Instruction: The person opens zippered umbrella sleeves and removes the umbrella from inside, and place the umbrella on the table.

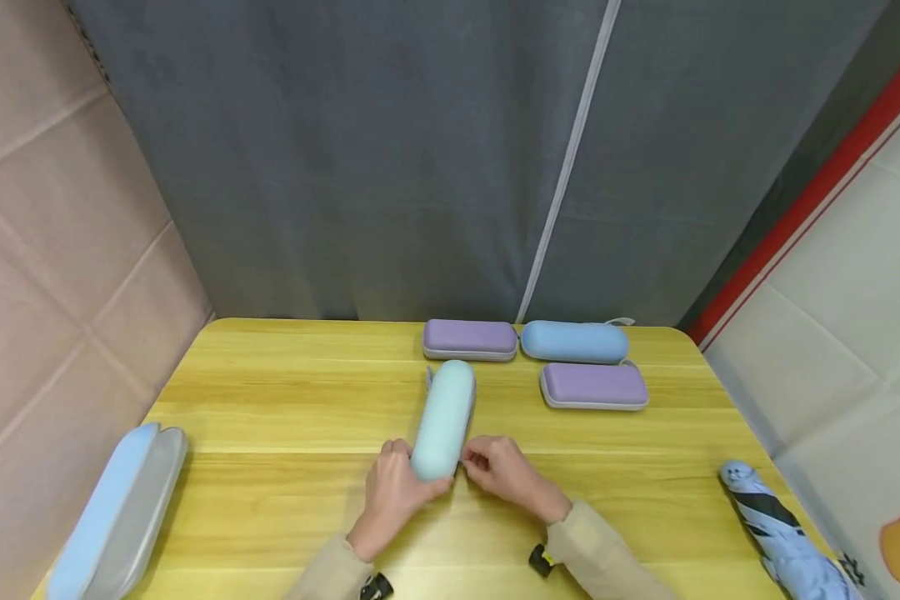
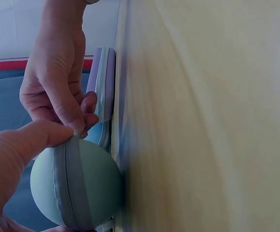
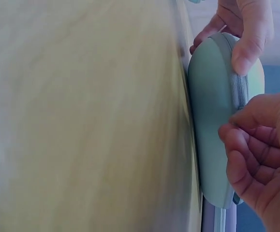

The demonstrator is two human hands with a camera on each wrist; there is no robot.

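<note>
The left hand [image 1: 392,493] and right hand [image 1: 506,473] are bare. The left sleeve [image 1: 332,573] and right sleeve [image 1: 607,554] are long, plain and beige. Beside them, the left block [image 1: 376,588] is small and black, the right block [image 1: 540,563] black with a yellow patch [image 1: 548,557].

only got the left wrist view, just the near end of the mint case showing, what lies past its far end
Observer: Past the mint case is a purple case, near the far edge of the table.
Operator: ok and off to the person's left
Observer: Well left of the left hand lies a blue and grey case.
Operator: and way over right
Observer: What looks like a folded umbrella, light blue with black bands.
</note>
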